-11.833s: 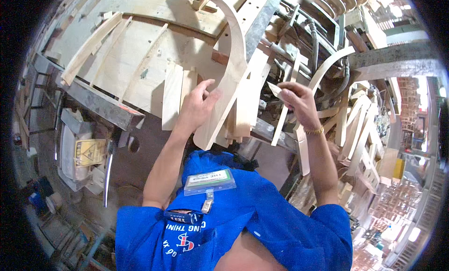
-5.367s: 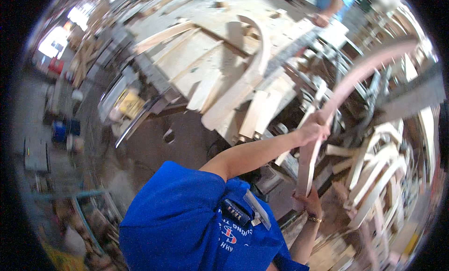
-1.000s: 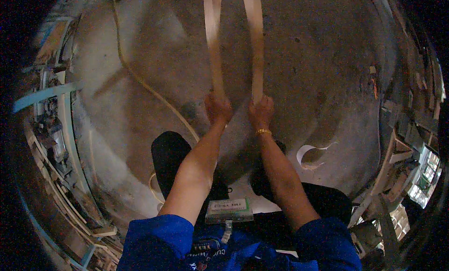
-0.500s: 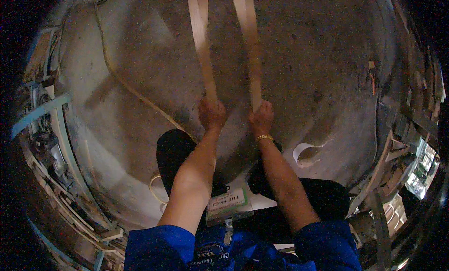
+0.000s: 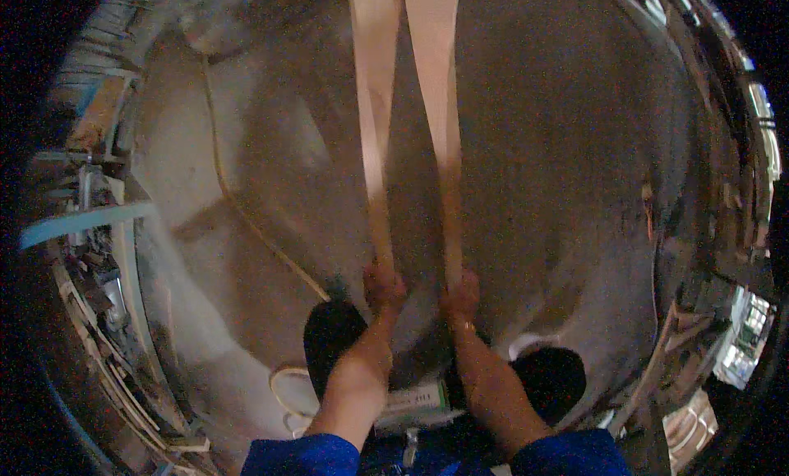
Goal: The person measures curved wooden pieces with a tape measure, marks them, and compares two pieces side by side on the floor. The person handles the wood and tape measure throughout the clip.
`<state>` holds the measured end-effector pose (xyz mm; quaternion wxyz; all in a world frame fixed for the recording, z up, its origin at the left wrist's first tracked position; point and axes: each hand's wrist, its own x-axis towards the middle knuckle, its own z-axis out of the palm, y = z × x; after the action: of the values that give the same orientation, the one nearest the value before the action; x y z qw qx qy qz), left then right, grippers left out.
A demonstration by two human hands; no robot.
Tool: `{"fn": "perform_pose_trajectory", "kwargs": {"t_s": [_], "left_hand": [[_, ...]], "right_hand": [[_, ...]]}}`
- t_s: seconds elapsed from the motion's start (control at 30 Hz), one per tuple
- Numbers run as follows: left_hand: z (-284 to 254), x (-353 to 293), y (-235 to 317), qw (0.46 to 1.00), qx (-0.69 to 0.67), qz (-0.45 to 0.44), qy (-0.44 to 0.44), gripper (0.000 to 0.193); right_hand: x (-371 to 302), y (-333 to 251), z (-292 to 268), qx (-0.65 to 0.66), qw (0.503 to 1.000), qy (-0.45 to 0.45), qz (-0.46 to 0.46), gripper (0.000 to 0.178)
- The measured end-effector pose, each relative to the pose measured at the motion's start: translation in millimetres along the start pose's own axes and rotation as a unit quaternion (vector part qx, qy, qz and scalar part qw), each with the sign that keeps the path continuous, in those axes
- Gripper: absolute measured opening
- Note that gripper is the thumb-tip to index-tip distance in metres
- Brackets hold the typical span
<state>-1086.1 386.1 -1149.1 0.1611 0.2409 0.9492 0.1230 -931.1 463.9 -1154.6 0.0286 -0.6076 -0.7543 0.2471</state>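
Two long, pale wooden planks run away from me side by side, up to the top edge of the picture. My left hand [image 5: 385, 289] is closed round the near end of the left plank [image 5: 376, 82]. My right hand [image 5: 461, 297], with a thin bracelet at its wrist, grips the near end of the right plank [image 5: 436, 57]. A narrow gap separates the two planks near my hands, and they come closer together farther off. Their far ends are cut off by the picture. Both hands are somewhat blurred, and the fingers' undersides are hidden.
A yellowish hose [image 5: 220, 160] winds over the concrete floor [image 5: 559, 164] at the left. A coiled loop [image 5: 289, 391] lies by my left knee, a white curved piece [image 5: 530, 341] by my right. Wooden frames [image 5: 136, 279] line the left side; a blue bar [image 5: 86, 223] juts inward there.
The view has swung upward, so my hands and knees sit lower in the picture and more of the planks shows. Both hands keep their hold on the planks.
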Motion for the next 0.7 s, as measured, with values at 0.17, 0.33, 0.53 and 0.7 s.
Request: {"fn": "perform_pose_trajectory", "kwargs": {"t_s": [0.17, 0.33, 0.53, 0.7], "left_hand": [[-9.0, 0.2, -2.9, 0.996, 0.075, -0.007, 0.04, 0.047], [-35.6, 2.5, 4.2, 0.983, -0.052, -0.097, -0.146, 0.05], [-39.5, -1.5, 6.4, 0.991, -0.089, -0.07, -0.075, 0.055], [-17.7, 2.0, -5.9, 0.991, -0.048, -0.074, -0.096, 0.056]], "right_hand": [[-9.4, -11.9, -1.0, 0.067, 0.997, 0.039, -0.03, 0.05], [-16.0, -11.6, 2.4, -0.002, 0.999, 0.026, -0.028, 0.05], [-18.9, -14.3, -3.1, -0.003, 1.0, 0.0, 0.013, 0.048], [-11.4, -23.1, -7.2, 0.052, 0.998, -0.02, 0.003, 0.047]]}}
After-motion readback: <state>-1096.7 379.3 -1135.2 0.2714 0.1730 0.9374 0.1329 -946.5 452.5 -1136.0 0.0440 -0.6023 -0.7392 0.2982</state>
